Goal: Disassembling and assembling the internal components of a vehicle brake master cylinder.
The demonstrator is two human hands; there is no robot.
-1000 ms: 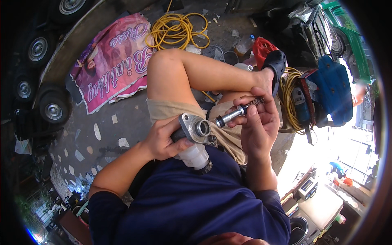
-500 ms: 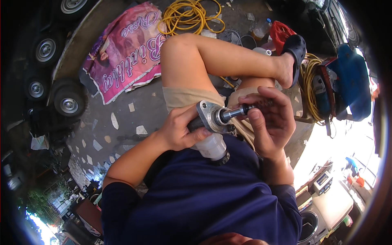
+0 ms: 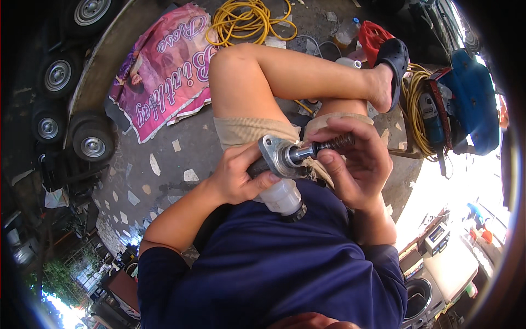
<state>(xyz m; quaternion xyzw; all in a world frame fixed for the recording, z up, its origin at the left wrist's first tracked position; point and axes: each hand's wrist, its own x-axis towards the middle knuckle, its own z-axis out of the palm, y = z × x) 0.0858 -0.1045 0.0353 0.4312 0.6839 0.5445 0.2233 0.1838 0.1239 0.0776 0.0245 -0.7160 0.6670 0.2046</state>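
Observation:
My left hand (image 3: 238, 174) is wrapped round the dark body of a brake master cylinder (image 3: 270, 149), held above my lap. Its metal flange and open bore face right. A cloudy white reservoir (image 3: 282, 196) with a black cap (image 3: 296, 213) hangs below the body. From the bore sticks a shiny piston (image 3: 302, 154), whose outer end carries a dark coil spring (image 3: 341, 142). My right hand (image 3: 361, 172) has thumb and fingers closed round the piston's outer end, with the spring lying across the fingers. How deep the piston sits inside is hidden.
A pink printed banner (image 3: 170, 82) and coiled yellow hose (image 3: 246, 22) lie on the floor ahead. Wheels (image 3: 93, 145) line the left. A red bag (image 3: 374, 39), more yellow cable (image 3: 417, 112) and a blue case (image 3: 474, 104) are on the right.
My right hand has shifted slightly left, and less of the shiny piston shows outside the bore. The spring shows more clearly past the fingers. The left hand keeps its grip.

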